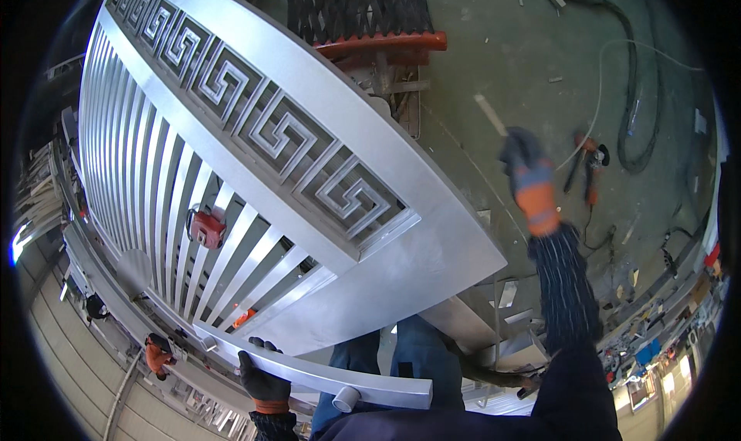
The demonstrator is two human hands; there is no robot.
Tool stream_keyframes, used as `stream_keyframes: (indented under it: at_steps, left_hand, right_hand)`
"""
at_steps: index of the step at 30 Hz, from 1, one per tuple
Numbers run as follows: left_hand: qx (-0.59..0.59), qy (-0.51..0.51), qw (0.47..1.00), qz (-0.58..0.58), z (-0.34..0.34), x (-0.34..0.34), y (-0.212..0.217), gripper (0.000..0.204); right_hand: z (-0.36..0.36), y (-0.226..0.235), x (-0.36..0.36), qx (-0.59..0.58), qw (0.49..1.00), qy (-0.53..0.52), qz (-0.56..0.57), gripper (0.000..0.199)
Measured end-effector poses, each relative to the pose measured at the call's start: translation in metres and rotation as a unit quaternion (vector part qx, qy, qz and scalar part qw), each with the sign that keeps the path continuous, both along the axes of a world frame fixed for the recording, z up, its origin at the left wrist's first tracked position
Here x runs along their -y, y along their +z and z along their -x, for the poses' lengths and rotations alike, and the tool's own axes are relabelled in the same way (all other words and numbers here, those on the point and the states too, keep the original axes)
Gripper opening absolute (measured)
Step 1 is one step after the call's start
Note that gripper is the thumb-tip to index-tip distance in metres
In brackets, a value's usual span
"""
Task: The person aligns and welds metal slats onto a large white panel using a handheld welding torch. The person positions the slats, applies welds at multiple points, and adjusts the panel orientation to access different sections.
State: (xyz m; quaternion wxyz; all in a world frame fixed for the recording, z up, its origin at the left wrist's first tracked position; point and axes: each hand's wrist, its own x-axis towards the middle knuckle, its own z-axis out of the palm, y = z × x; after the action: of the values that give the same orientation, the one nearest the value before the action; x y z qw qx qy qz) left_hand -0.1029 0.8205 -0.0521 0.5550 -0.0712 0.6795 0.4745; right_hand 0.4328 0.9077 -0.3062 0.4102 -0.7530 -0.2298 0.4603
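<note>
My left hand (264, 375), in a dark glove with an orange cuff, is closed around a long, slightly curved silver metal pull handle (324, 375) with round stubs. The handle lies in front of my legs, by the near edge of a big silver metal gate panel (409, 279) with slats and square-spiral fretwork. Out to the right, over the floor, my right hand (529, 174), gloved in grey and orange, is closed on a short pale stick (489, 115), blurred by motion. A small red and dark object (207, 228) rests on the slats.
An orange power tool (591, 167) lies on the green floor right of my right hand, near a dark hose (634, 93) and scraps. An orange-edged stand with black mesh (378, 43) is beyond the panel. A person in orange (159, 356) is at far left.
</note>
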Motion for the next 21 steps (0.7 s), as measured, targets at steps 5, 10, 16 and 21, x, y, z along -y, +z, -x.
stream_keyframes:
  at_steps: [5,10,16,21]
  left_hand:
    - [0.010,0.008,1.000,0.005,-0.008,-0.004,-0.008,0.042]
    - [0.003,-0.010,1.000,0.001,-0.004,-0.016,-0.003,0.041]
    - [0.003,0.002,1.000,-0.005,0.005,-0.003,0.005,0.041]
    - [0.081,0.058,0.995,-0.031,0.012,0.007,0.004,0.044]
  right_hand:
    - [0.054,-0.201,-0.004,-0.165,0.951,0.172,0.195,0.039]
    - [0.095,-0.260,-0.035,-0.033,0.975,0.179,0.127,0.055]
    - [-0.010,-0.186,-0.046,0.398,0.860,0.282,-0.147,0.035]
    - [0.098,0.098,-0.133,0.048,0.956,0.207,-0.201,0.037]
